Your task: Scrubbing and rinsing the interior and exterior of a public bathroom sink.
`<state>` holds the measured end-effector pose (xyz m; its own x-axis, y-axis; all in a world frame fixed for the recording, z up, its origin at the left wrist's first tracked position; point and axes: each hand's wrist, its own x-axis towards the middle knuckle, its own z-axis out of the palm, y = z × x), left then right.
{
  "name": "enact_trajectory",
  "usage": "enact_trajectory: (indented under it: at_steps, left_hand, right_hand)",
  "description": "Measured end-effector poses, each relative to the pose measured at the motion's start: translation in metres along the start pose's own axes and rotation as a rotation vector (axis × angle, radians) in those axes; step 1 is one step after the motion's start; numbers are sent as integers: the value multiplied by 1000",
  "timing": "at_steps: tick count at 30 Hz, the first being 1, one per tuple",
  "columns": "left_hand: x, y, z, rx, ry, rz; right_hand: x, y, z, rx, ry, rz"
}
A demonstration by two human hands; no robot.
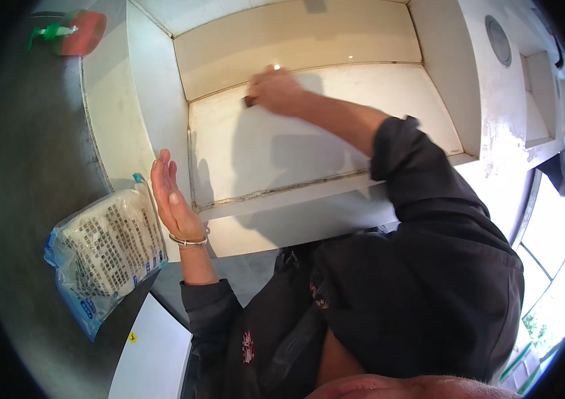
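Inside a white tiled basin (pixel 287 129), my right hand (pixel 275 92) is closed around a small dark object (pixel 249 101), mostly hidden by the fingers. That hand is slightly blurred, near the seam between the basin's floor and its far wall. My left hand (pixel 175 199), with a metal bangle (pixel 187 242) at the wrist, rests upright at the basin's left rim, fingers extended and nothing in it. Left of this hand lies a clear and blue plastic package (pixel 113 244) with printed writing and white contents.
A red bottle with a green pump (pixel 80 32) stands on the dark counter (pixel 28 149) at upper left. A white panel (pixel 150 349) is at lower left. A round metal cover (pixel 498 41) sits in the white surface right of the basin.
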<state>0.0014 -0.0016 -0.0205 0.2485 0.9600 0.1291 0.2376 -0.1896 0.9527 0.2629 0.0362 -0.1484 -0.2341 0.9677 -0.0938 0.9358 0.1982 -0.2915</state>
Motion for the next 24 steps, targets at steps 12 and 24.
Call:
enact_trajectory:
  at_steps: [12,24]
  left_hand:
    - [5,2,0,14,-35,-6]
    - [-1,-2,-8,-11,-8,18]
  right_hand:
    - [19,-6,-5,-114,-186,326]
    - [-8,37,-18,-28,-258,338]
